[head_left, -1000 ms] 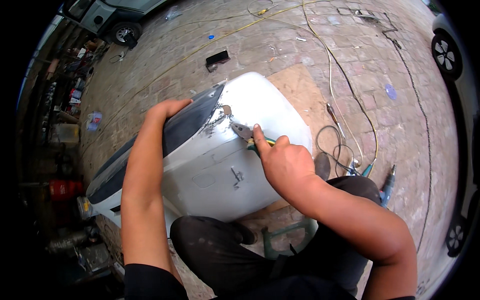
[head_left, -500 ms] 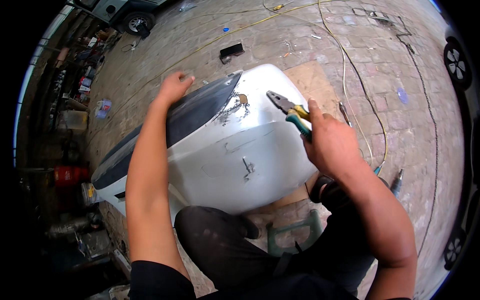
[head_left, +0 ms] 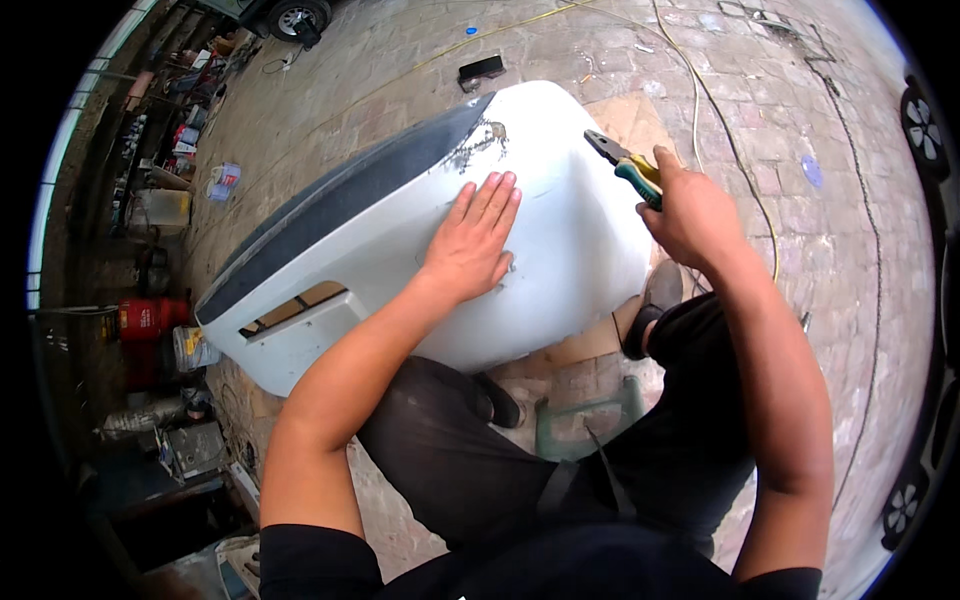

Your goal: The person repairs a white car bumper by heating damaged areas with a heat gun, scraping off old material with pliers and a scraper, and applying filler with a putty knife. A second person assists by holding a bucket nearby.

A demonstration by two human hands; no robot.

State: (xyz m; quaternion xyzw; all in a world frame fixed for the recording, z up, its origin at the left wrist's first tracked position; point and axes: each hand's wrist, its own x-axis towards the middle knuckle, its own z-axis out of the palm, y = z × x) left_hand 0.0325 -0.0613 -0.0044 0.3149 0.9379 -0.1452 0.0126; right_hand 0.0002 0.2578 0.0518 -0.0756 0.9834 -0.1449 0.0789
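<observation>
A white car bumper (head_left: 590, 270) with a dark grey strip along its far edge lies in front of me. Near its top the paint is scraped, with dark marks around a small hole. My left hand (head_left: 472, 238) rests flat on the white surface just below those marks, fingers stretched out. In my right hand (head_left: 697, 212) are combination pliers (head_left: 636, 177) with yellow and green handles, their dark jaws pointing to the upper left. The pliers are over the bumper's right end; whether they touch it I cannot tell.
Cardboard (head_left: 628, 122) lies under the bumper on the brick paving. A phone-like black object (head_left: 481, 68) is beyond it. A yellow hose (head_left: 745, 165) runs along the right. A green stool (head_left: 590, 420) stands between my legs. Buckets and clutter line the left side, including a white bucket (head_left: 195, 349).
My left hand has come from beyond the bumper's far edge onto its white surface. My right hand, still holding the pliers, has shifted slightly right and up. The bumper looks tilted differently.
</observation>
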